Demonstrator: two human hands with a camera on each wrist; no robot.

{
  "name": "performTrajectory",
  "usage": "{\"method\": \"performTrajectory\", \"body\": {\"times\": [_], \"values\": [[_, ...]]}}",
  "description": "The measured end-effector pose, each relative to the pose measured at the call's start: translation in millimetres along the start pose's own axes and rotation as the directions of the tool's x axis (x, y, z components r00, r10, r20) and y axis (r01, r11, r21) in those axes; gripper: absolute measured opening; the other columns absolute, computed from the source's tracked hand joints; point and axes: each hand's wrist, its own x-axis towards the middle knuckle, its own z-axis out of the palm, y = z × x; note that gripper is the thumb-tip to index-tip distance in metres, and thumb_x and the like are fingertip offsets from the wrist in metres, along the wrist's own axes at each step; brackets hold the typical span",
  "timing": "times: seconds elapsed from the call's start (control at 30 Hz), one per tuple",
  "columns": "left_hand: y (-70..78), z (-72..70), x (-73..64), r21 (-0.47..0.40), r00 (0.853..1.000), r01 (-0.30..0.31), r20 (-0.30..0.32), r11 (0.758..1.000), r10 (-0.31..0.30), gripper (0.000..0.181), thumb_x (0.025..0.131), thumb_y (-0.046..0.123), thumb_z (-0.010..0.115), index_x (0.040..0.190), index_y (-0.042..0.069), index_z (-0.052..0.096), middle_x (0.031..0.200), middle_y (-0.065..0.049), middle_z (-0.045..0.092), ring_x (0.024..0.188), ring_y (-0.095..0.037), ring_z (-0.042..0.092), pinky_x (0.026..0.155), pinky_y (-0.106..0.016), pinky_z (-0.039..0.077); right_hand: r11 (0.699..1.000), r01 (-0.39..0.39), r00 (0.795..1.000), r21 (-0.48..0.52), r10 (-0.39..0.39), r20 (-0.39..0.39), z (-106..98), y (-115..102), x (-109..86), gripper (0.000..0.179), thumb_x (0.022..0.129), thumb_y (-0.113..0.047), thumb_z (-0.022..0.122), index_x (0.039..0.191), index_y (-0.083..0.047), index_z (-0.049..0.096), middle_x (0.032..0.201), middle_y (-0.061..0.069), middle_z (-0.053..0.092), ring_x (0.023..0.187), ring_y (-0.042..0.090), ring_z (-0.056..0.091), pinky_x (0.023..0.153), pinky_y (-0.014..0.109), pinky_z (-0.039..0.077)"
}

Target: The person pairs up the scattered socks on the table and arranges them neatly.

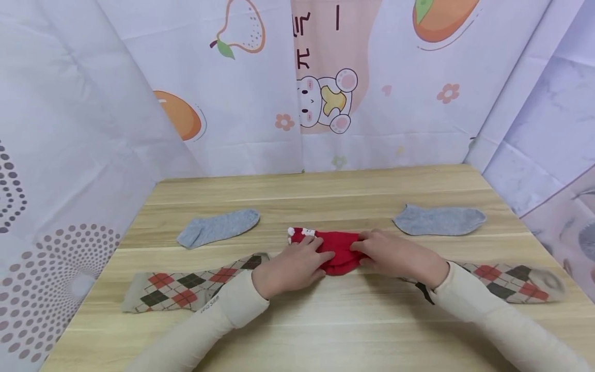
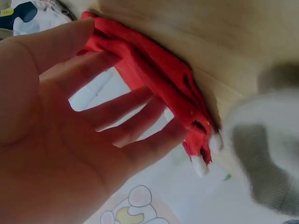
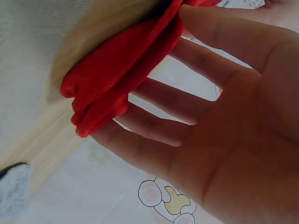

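Observation:
Red socks (image 1: 341, 248), stacked in layers with white fluffy trim at the left end, lie mid-table. My left hand (image 1: 295, 266) rests on their left part, its fingers extended across the fabric. At the right end, my right hand (image 1: 395, 256) touches the cloth with fingertips and thumb. From the left wrist view, nearly straight fingers meet the long side of the red fabric (image 2: 149, 60). In the right wrist view, the fingers lie fairly straight along the folded red edge (image 3: 112, 70). Parts of the socks under both hands are hidden.
One grey ankle sock (image 1: 218, 227) lies at the back left, another grey ankle sock (image 1: 439, 220) at the back right. Argyle socks lie on either side, the left one (image 1: 172, 289) and the right one (image 1: 516, 281) partly under my forearms. A printed curtain (image 1: 251, 113) hangs behind the wooden table (image 1: 316, 330).

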Motion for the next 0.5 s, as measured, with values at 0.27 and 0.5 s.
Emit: {"method": "performTrajectory", "body": {"times": [0.27, 0.5], "values": [[4.8, -0.7, -1.5, 0.003, 0.999, 0.004, -0.042, 1.0, -0.004, 0.038, 0.095, 0.032, 0.068, 0.129, 0.016, 0.063, 0.122, -0.006, 0.06, 0.108, -0.019, 0.057, 0.088, -0.031, 0.053, 1.0, 0.017, 0.998, -0.004, -0.017, -0.053, 3, -3, -1.8, 0.015, 0.087, -0.01, 0.076, 0.101, -0.008, 0.071, 0.092, 0.004, 0.064, 0.079, 0.016, 0.059, 0.07, 0.03, 0.052], [17.8, -10.4, -13.6, 0.061, 0.999, 0.042, -0.01, 0.997, -0.042, 0.036, 0.093, 0.034, 0.07, 0.125, 0.018, 0.066, 0.117, -0.006, 0.063, 0.103, -0.019, 0.058, 0.086, -0.033, 0.054, 0.998, 0.049, 0.999, -0.044, -0.049, -0.006, -6, -21, -4.9, 0.033, 0.085, -0.018, 0.08, 0.116, -0.011, 0.071, 0.106, 0.009, 0.068, 0.097, 0.027, 0.063, 0.083, 0.042, 0.056]]}}
